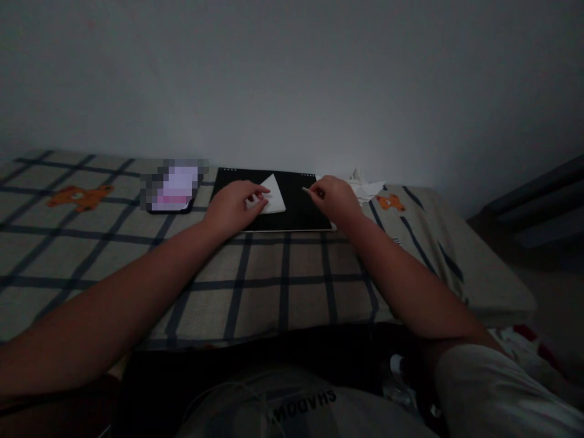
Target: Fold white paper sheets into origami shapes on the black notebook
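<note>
A white paper [275, 201] folded to a triangular shape lies on a black notebook [296, 216] with punched holes along its far edge. My left hand [235, 204] is over the left part of the paper, thumb and forefinger apart with a gap between them, the fingertips at its surface. My right hand [338, 196] is closed in a pinch above the notebook's right side. A small pale piece [306, 190] sticks out from its fingertips, too small to name exactly. The left hand covers part of the paper's left side.
Left of the notebook a phone [176, 191] with a lit, blurred screen is on the checked cloth [264, 267]. Crumpled white paper [365, 187] lies behind my right hand. A grey wall [292, 91] rises directly behind; the cloth-covered surface ends at the right.
</note>
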The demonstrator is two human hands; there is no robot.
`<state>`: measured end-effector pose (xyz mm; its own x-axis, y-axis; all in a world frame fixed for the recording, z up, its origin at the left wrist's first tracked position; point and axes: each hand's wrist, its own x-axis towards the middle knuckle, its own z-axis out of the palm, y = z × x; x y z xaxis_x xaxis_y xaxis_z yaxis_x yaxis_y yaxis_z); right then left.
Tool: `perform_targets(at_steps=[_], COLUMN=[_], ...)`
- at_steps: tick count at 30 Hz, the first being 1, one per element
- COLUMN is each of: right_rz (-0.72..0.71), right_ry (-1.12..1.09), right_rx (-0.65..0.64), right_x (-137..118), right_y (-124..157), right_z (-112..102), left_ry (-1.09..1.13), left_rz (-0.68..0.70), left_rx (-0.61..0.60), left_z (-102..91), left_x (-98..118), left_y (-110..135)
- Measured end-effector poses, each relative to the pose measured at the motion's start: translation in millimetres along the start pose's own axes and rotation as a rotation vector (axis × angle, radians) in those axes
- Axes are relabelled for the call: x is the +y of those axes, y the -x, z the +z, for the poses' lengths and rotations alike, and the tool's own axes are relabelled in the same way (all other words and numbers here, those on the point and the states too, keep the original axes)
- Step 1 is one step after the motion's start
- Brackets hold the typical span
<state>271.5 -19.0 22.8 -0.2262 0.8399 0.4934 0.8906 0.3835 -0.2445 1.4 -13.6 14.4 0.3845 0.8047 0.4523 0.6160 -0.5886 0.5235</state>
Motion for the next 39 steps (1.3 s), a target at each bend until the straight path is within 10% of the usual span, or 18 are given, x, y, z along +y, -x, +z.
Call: perform_targets(at_steps=[15, 25, 39], right_rz=[0.35, -0.188, -0.527], right_ry=[0.414, 0.092, -0.164], right_rx=[-0.314, -0.077, -0.294], right_x=[22.5, -8.2, -6.1], right_y=[-1.4, 5.2, 9.2], right_z=[-16.1, 2.1, 22.3], left_ry=[-0.42, -0.15, 0.189], left_rz=[-0.05, -0.04, -0.348], left_rx=[-0.283, -0.181, 0.198], left_z=[-3.5, 1.8, -2.4], left_x=[1.7, -7.8, -13.7], left_y=[-2.2, 0.4, -8.5])
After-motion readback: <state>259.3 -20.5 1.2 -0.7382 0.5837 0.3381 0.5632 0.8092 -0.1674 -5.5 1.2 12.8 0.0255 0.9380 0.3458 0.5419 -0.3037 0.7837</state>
